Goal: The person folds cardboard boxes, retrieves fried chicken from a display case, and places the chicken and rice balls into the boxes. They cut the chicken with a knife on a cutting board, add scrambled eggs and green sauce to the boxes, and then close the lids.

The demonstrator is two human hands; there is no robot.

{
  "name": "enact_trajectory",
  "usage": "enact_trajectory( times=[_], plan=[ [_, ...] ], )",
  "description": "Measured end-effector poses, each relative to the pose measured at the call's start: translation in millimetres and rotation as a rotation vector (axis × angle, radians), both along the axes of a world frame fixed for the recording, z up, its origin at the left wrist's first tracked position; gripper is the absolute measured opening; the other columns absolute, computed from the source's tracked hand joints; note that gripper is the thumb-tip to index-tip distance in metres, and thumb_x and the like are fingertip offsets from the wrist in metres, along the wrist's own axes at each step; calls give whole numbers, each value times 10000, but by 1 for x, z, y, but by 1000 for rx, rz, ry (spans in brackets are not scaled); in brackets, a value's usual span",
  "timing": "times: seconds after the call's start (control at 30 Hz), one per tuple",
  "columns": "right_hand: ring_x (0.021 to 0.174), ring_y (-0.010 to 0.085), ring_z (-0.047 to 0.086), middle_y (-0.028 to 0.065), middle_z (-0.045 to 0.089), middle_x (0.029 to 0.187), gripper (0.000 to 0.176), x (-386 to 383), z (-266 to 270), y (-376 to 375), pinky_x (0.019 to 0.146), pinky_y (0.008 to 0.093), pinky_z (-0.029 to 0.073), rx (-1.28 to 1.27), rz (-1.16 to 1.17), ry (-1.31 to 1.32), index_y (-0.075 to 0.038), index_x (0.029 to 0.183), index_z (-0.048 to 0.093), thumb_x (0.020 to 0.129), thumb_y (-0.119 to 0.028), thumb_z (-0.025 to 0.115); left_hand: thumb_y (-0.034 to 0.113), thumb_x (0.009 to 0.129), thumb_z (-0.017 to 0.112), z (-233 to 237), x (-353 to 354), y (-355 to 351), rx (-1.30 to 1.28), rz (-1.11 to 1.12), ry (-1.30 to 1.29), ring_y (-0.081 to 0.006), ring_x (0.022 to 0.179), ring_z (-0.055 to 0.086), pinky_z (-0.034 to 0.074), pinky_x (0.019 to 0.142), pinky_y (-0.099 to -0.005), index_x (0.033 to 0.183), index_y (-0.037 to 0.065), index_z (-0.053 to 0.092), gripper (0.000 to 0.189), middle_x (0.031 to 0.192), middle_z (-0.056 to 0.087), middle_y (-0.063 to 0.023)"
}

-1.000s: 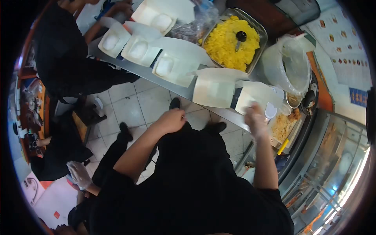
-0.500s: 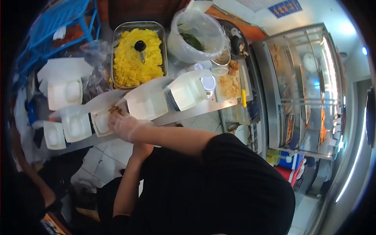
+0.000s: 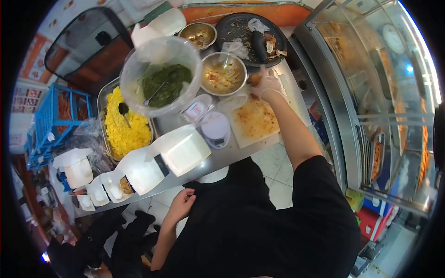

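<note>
My right hand (image 3: 268, 85), in a clear glove, is at the top of the white cutting board (image 3: 245, 127), its fingers closed around a brown food piece (image 3: 253, 79). Just left of it sits a steel bowl (image 3: 224, 74) with sauce residue. Bare and loosely curled, my left hand (image 3: 181, 204) hangs by the table's front edge with nothing visible in it. Orange-brown crumbs and stains cover the board. Among the white open boxes (image 3: 186, 150) along the front edge, one holds brown food (image 3: 125, 186) beside a white mound.
A lined tub of greens (image 3: 167, 85) stands beside a tray of yellow rice (image 3: 125, 125). A round scale (image 3: 215, 127), a dark round tray (image 3: 236, 28), a blue crate (image 3: 58, 120) and a glass display cabinet (image 3: 345, 102) surround the work area. Another person's dark clothing shows lower left.
The view has swung to the right. My right hand has left the box and moved over to the board's top. Brown food now shows in that box. My left hand is now in full view.
</note>
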State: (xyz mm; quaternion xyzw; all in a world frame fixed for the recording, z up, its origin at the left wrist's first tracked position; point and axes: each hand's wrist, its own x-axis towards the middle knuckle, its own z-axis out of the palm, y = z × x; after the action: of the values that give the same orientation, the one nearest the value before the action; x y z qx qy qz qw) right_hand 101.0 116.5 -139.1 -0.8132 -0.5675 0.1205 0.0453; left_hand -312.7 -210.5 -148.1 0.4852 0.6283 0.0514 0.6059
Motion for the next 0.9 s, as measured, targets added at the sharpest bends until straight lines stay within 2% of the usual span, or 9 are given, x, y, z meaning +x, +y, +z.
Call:
enact_trajectory(
  times=[0.2, 0.3, 0.37, 0.4, 0.47, 0.57, 0.7, 0.77, 0.9],
  plan=[
    [1311, 399, 497, 214, 540, 1392, 797, 27, -31, -16, 1115, 467, 435, -139, 191, 212, -86, 1459, 466, 787, -324, 821, 173, 1008, 621, 39, 164, 71, 84, 203, -163, -170, 1050, 646, 523, 875, -320, 1298, 38, 597, 320, 1247, 668, -96],
    [1300, 391, 508, 209, 573, 1335, 682, 42, -6, -51, 1110, 456, 429, -158, 468, 333, -87, 1393, 545, 805, -340, 781, 155, 1005, 624, 48, 219, 99, 122, 139, -190, -164, 1042, 643, 521, 848, -309, 1294, 38, 600, 313, 1222, 671, -87],
    [1269, 394, 530, 205, 597, 1276, 701, 51, -16, -72, 1105, 453, 426, 266, 538, 319, -68, 1382, 545, 808, -389, 789, 129, 967, 662, 32, 247, 117, 326, 179, -19, -213, 948, 660, 547, 811, -322, 1265, 17, 610, 323, 1107, 670, -127],
    [1269, 394, 530, 205, 597, 1276, 701, 56, -16, -76, 1105, 453, 426, 249, 556, 339, -68, 1382, 545, 808, -389, 789, 119, 954, 665, 26, 259, 125, 426, 187, 71, -232, 956, 660, 551, 794, -333, 1266, 20, 608, 332, 1113, 655, -138],
    [1257, 399, 542, 211, 579, 1333, 744, 61, -13, -84, 1114, 462, 404, 234, 115, 540, -40, 1420, 515, 833, -416, 775, 101, 931, 668, 17, 281, 147, 532, 224, 164, -274, 975, 660, 557, 759, -358, 1267, 24, 603, 351, 1138, 632, -164],
    [1253, 402, 549, 227, 551, 1391, 735, 67, -27, -96, 1109, 472, 395, 74, -15, 575, -13, 1453, 483, 875, -386, 743, 118, 905, 685, -2, 305, 174, 482, 264, 195, -341, 1062, 617, 536, 848, -419, 1291, 18, 577, 413, 1187, 597, -200],
    [1261, 417, 540, 247, 552, 1367, 646, 98, -18, -115, 1080, 459, 419, -130, 306, 353, -7, 1436, 482, 917, -325, 698, 155, 886, 709, -23, 333, 197, 733, 147, 420, -404, 1158, 537, 462, 981, -478, 1354, 14, 526, 522, 1264, 541, -233],
    [1242, 416, 550, 237, 566, 1319, 619, 135, -10, -125, 1063, 467, 432, -177, 228, 398, -8, 1383, 507, 902, -338, 712, 226, 878, 728, -29, 346, 203, 681, 132, 479, -440, 1243, 446, 370, 1067, -526, 1424, 17, 459, 644, 1345, 468, -252],
    [1153, 414, 590, 211, 581, 1193, 544, 159, 0, -151, 991, 483, 484, -446, 155, 361, -29, 1236, 557, 853, -362, 754, 280, 856, 759, -34, 372, 221, 622, 129, 558, -466, 1279, 404, 352, 1089, -537, 1453, -10, 419, 746, 1371, 438, -266]
  ],
)
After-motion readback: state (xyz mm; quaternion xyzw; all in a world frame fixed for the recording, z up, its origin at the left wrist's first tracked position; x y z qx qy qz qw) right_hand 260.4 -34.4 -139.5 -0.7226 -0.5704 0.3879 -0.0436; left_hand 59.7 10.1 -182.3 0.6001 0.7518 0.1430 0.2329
